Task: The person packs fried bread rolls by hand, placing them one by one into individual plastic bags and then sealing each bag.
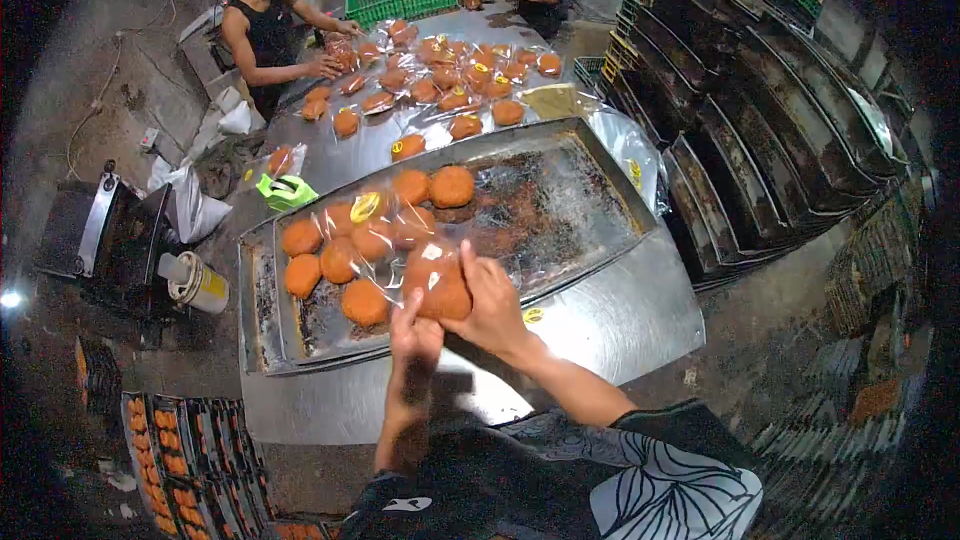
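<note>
Between my two hands is a round orange-brown bun [437, 285] in a clear plastic bag, held over the near edge of a baking tray. My left hand [415, 338] has its fingers closed on the bag's near left side. My right hand [490, 308] wraps the right side, thumb up along the bun. The bag's loose film stretches away over the tray, and a yellow label [366, 207] shows there. Unwrapped buns [365, 302] lie on the left half of the dark, worn baking tray [590, 202]; the film partly covers some of them.
Many bagged buns [425, 90] cover the metal table's far part, before a green crate [402, 2]. A lime-green tape dispenser [285, 192] sits left of the tray. Two people work at the far end. Stacked dark trays [740, 150] stand right; a white bucket [205, 288] stands left.
</note>
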`<state>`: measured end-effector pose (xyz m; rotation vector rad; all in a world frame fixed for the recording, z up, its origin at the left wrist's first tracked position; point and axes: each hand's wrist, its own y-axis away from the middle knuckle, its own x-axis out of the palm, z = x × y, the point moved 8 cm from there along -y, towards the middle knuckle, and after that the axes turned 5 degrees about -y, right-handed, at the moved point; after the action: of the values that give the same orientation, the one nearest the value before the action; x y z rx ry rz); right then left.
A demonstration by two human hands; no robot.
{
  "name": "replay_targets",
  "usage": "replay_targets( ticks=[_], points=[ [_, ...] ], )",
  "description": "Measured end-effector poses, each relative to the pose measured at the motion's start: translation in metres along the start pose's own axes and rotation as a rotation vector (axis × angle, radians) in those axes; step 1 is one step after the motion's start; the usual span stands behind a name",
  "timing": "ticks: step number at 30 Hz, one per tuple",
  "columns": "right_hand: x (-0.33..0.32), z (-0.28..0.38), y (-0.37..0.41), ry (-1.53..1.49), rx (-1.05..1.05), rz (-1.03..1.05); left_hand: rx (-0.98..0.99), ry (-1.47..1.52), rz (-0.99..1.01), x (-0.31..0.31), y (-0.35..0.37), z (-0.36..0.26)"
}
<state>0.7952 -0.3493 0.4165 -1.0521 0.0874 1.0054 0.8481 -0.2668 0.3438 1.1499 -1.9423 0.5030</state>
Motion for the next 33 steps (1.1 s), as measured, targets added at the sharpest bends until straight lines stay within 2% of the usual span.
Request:
replay_targets(
  ticks=[1,3,5,6,7,9,10,11,13,14,15,17,19,21,22,23,24,25,26,27,28,29,30,31,32,33],
  points=[
    [-0.006,-0.002,-0.001,0.063,0.043,-0.135,0.018,-0.039,0.000,0.003,0.000,0.009],
    [-0.010,0.002,0.000,0.104,0.088,-0.176,0.032,-0.115,0.061,0.010,-0.002,0.009],
    [-0.007,0.007,0.008,0.020,0.126,-0.112,-0.162,0.060,0.074,0.004,0.000,0.006],
    [-0.007,0.017,0.016,0.017,0.001,-0.118,-0.301,0.185,0.049,0.001,0.004,0.010],
    [-0.003,0.016,0.019,0.014,0.000,-0.124,-0.299,0.178,0.051,0.000,0.006,0.018],
    [0.002,-0.001,0.020,0.033,0.267,-0.052,0.009,-0.068,-0.052,-0.010,0.007,0.026],
    [0.014,-0.008,0.017,0.048,0.384,0.025,0.016,0.072,-0.094,-0.010,0.003,0.032],
    [0.013,-0.013,0.022,0.049,0.382,0.033,0.017,0.078,-0.099,-0.019,0.005,0.033],
    [0.022,-0.009,0.031,-0.252,0.192,0.177,-0.119,0.379,0.126,-0.021,0.002,0.030],
    [0.012,-0.005,0.040,-0.447,0.301,0.257,-0.180,0.256,0.141,0.007,0.015,0.016],
    [0.015,-0.028,0.057,-0.560,0.516,0.178,-0.166,0.269,0.145,-0.006,0.011,0.029],
    [-0.001,-0.041,0.060,-0.200,0.507,0.003,-0.344,0.174,0.084,-0.056,0.020,0.087],
    [0.017,-0.077,0.064,-0.391,0.681,0.274,-0.360,-0.529,0.044,-0.068,0.040,0.106],
    [-0.009,-0.108,0.017,-0.188,0.262,0.041,-0.252,-1.035,0.354,-0.035,0.048,0.113],
    [-0.026,-0.101,-0.024,-0.183,0.295,-0.067,-0.227,-1.189,0.453,-0.030,0.053,0.134],
    [-0.027,-0.107,-0.057,0.072,0.258,-0.148,-0.204,-1.336,0.559,-0.030,0.059,0.163],
    [-0.029,-0.104,-0.085,0.064,0.284,-0.178,-0.107,-1.524,0.628,-0.027,0.062,0.183],
    [-0.007,-0.116,-0.100,-0.320,0.188,-0.128,0.001,-1.709,0.695,-0.028,0.065,0.206],
    [-0.012,-0.095,-0.090,-0.161,0.096,-0.092,0.207,-1.724,0.720,-0.052,0.068,0.240],
    [-0.013,-0.068,-0.069,-0.004,0.001,-0.053,0.210,-1.724,0.720,-0.058,0.069,0.248],
    [-0.007,-0.073,-0.030,-0.170,0.066,0.121,0.159,-1.632,0.728,-0.060,0.066,0.253],
    [-0.009,-0.076,0.022,-0.121,0.019,0.160,0.117,-1.543,0.733,-0.067,0.057,0.258],
    [-0.003,-0.103,0.092,-0.391,0.400,0.359,0.103,-1.570,0.778,-0.095,0.050,0.281],
    [0.007,-0.131,0.183,-0.616,0.758,0.446,0.026,-1.505,0.584,-0.089,0.050,0.262],
    [0.002,-0.137,0.250,-0.431,0.998,0.771,0.055,-1.378,0.529,-0.084,0.049,0.244],
    [-0.009,-0.117,0.262,-0.583,0.829,0.773,0.082,-1.254,0.473,-0.081,0.048,0.226]
  ],
)
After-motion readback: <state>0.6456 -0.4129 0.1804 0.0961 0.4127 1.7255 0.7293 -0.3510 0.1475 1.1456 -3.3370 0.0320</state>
